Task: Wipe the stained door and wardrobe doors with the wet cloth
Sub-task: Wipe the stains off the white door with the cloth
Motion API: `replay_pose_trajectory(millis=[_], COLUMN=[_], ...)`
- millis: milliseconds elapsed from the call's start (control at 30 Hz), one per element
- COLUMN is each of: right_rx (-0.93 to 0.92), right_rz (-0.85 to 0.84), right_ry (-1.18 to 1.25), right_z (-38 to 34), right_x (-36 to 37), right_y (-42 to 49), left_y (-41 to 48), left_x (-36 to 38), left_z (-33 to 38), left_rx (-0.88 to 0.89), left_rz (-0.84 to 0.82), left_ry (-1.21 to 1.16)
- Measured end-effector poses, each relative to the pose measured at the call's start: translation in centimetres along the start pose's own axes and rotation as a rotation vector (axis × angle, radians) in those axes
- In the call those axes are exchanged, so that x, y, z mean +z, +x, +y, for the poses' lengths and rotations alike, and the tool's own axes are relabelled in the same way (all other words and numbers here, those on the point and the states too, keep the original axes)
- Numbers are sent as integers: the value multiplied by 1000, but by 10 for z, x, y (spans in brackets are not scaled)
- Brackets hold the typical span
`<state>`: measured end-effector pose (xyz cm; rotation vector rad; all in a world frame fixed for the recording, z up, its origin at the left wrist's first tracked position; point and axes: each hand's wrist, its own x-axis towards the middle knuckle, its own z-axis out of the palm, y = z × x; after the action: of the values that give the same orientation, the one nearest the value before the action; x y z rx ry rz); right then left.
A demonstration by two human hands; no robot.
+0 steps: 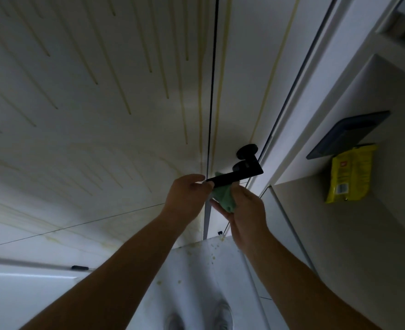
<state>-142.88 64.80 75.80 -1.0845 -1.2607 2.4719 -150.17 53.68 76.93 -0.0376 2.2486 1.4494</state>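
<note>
- A person stands close to a white door (235, 110) in a dim room, both bare arms reaching to its black lever handle (235, 178), seen from above.
- The right hand (246, 217) grips a bunched green cloth (224, 200), fingers curled around it. The cloth sits just beneath the lever and touches it, against the door's edge.
- The left hand (187, 194) is at the free end of the lever, thumb above and fingertips curled under. Whether it pinches the lever or the cloth's edge cannot be told.
- A round black knob (247, 150) sits just above the lever's base on the same door.
- Left of a dark vertical gap, the broad white wardrobe doors (89, 103) carry long yellowish drip streaks. Fainter smears curve across the lower part, near a thin horizontal seam.
- Two more yellow streaks run down the door itself, on either side of the handle.
- A small black pull (79, 267) shows low on the left panelling.
- At right, a pale shelf (375, 234) holds a dark flat tray-like item (347, 136) and a yellow packet (350, 173) touching it, both towards the shelf's far edge.
- The pale floor (184, 277) below the door is scattered with small yellowish crumbs. Two blurred grey shoes (221, 313) stand at its near edge.
</note>
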Motion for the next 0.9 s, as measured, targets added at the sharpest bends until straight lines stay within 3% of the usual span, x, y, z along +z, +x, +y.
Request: replay_pose_trajectory(millis=[200,400,633,767,900], right_rx=[-156,-644,-1228,-1728,-2110], right_rz=[123,-41,-434,-537,-580], right_ry=[-129,-452,-483,-560,-437], right_z=[-34,-94,-173,-221,-259], right_x=[-36,-14,113,216,334], right_y=[-13,-42,-97,-140,-203], left_y=[-9,-45,-122,-173,-218], left_x=[-4,-32,-154,-251,-358], left_z=[3,42,149,207,254], left_rx=[56,224,611,841,1001], left_rz=[17,65,413,678,925], left_ry=[163,240,-28,-77,-14])
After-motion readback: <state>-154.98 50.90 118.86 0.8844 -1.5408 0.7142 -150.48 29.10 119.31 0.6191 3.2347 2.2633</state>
